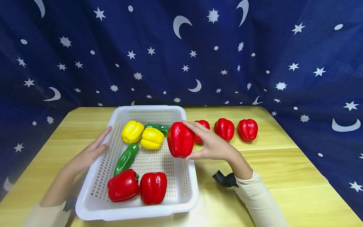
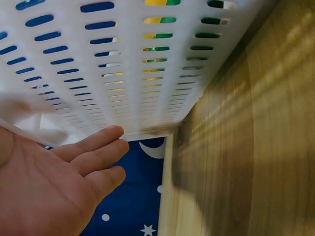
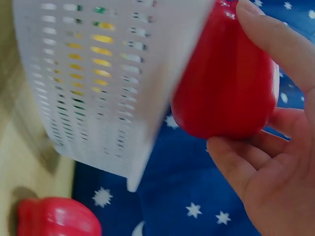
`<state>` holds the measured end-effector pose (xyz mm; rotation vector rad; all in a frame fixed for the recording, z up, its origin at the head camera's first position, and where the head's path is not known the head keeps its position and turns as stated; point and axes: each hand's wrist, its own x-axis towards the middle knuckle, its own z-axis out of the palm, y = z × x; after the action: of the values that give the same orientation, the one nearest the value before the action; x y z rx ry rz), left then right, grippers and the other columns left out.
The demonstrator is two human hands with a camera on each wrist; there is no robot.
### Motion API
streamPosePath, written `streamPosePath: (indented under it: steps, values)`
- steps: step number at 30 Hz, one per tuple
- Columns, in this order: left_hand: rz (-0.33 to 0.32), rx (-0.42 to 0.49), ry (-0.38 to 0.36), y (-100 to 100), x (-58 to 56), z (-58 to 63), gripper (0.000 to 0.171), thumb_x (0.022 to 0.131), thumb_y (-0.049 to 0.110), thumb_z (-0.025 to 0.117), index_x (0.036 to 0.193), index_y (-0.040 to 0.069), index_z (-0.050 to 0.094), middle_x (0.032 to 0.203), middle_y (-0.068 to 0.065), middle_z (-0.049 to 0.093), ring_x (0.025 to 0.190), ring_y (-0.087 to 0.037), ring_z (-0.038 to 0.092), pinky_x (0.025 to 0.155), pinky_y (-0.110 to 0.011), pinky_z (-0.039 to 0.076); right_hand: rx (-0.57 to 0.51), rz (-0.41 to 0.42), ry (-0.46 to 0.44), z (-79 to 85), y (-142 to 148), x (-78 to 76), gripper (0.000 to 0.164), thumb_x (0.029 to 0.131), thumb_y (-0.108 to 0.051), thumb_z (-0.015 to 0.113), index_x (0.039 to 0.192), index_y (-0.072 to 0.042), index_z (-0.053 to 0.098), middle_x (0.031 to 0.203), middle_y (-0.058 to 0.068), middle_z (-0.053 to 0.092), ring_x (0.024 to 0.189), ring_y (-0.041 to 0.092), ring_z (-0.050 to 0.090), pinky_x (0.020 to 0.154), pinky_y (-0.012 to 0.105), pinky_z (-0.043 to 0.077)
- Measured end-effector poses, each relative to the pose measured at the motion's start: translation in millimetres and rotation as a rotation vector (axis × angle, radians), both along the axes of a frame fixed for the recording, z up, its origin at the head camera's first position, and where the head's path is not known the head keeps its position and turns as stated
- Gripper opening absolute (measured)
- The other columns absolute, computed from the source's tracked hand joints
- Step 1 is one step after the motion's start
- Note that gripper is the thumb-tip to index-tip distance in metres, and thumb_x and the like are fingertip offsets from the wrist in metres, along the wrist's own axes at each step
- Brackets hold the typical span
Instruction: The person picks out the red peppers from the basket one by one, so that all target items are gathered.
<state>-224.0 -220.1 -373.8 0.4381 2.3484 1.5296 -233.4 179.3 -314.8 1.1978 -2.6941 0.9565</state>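
My right hand [image 1: 211,143] holds a red bell pepper [image 1: 180,140] over the right rim of a white plastic basket [image 1: 136,212]. In the right wrist view, the thumb and fingers of the right hand [image 3: 275,162] go round this pepper [image 3: 226,78]. My left hand [image 1: 89,154] rests at the basket's left rim; in the left wrist view its fingers [image 2: 101,160] stretch out almost straight beside the slotted wall. Inside the basket lie two yellow bell peppers [image 1: 132,131], two long green peppers [image 1: 126,159] and two red bell peppers [image 1: 153,188].
Three more red bell peppers [image 1: 247,130] stand in a row on the wooden table [image 1: 272,176], right of the basket; the nearest is partly hidden by my right hand. A black strap [image 1: 224,179] hangs by my right wrist. Behind the table hangs a blue star-and-moon cloth [image 1: 158,37].
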Motion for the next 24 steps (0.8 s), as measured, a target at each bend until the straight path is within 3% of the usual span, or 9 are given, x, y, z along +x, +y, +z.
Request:
streamPosePath:
  steps: [5,13,24]
  values:
    - [-0.011,0.010,0.000,0,-1.0,2.2,0.062,0.099,0.019,0.031,0.146,0.030,-0.007,0.148,-0.031,0.001,0.104,-0.052,0.052,0.060,-0.045,0.057,-0.003,-0.024,0.043,7.8,13,3.9,0.096,0.063,-0.032,0.083,0.141,-0.012,0.032,0.135,0.007,0.044,0.115,0.020,0.049,0.085,0.038,0.053]
    - [-0.027,0.023,0.010,-2,-0.1,2.2,0.062,0.099,0.019,0.031,0.146,0.029,-0.007,0.147,-0.032,0.001,0.103,-0.052,0.053,0.059,-0.045,0.057,0.033,-0.053,0.035,-0.3,27,8.3,0.098,0.062,-0.034,0.083,0.142,-0.014,0.031,0.139,0.008,0.041,0.122,0.023,0.045,0.092,0.044,0.049]
    - [-0.035,0.035,0.012,-1,-1.7,0.0,0.062,0.099,0.020,0.032,0.146,0.028,-0.007,0.148,-0.031,0.002,0.104,-0.053,0.052,0.059,-0.046,0.057,0.061,-0.072,0.033,0.2,48,8.2,0.095,0.062,-0.028,0.084,0.140,-0.010,0.033,0.135,0.013,0.043,0.117,0.027,0.047,0.087,0.047,0.051]
